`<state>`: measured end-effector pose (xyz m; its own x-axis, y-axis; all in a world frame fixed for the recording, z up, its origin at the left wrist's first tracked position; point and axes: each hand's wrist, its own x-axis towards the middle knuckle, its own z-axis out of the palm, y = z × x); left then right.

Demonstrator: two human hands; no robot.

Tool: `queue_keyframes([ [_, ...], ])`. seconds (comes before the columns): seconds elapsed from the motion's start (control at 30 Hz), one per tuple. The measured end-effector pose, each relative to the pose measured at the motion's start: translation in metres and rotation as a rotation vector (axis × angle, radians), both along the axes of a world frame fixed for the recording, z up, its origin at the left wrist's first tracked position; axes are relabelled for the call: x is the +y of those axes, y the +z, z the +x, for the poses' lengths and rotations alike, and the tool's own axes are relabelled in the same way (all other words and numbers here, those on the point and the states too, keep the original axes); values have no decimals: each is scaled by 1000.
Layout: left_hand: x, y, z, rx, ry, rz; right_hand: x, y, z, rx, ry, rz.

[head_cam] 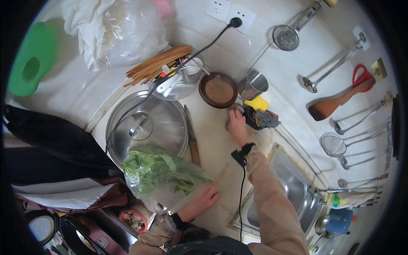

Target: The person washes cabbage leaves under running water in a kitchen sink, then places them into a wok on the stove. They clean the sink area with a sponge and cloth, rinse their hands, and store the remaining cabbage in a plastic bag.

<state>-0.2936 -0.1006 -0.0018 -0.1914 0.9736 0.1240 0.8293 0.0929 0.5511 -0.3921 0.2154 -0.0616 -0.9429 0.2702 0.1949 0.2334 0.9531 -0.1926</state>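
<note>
My right hand (237,124) reaches over the counter and touches a small greyish object (230,118), blurred and partly hidden by the fingers, beside a black bowl (251,119). My left hand (204,199) lies at the edge of a clear plastic bag of leafy green vegetables (159,172); whether its fingers grip the bag cannot be told. The bag overlaps a large steel pot lid (162,118). A knife with a wooden handle (193,149) lies right of the lid. Stacked brown dishes (219,90) stand beyond my right hand, next to a steel cup (254,84).
A steel sink (283,185) is at the right. A black cable (140,102) crosses the lid to a wall socket. Chopsticks (159,65) and spoons fill a clear bowl behind the lid. Yellow sponge (257,103) and steel wool (267,118) sit by the wall, where ladles hang.
</note>
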Motion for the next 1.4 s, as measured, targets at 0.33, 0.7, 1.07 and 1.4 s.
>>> queue_keyframes([
  [0.33,10,8,12,-60,31,117,8,-29,-7,259,-99,-307],
  [0.7,108,23,-12,-173,219,331,-11,21,115,5,-229,-256],
  [1.07,252,-66,-120,-749,539,385,67,11,187,136,-244,-141],
  [1.4,322,-58,-148,-1137,552,47,104,54,256,816,-696,-815],
])
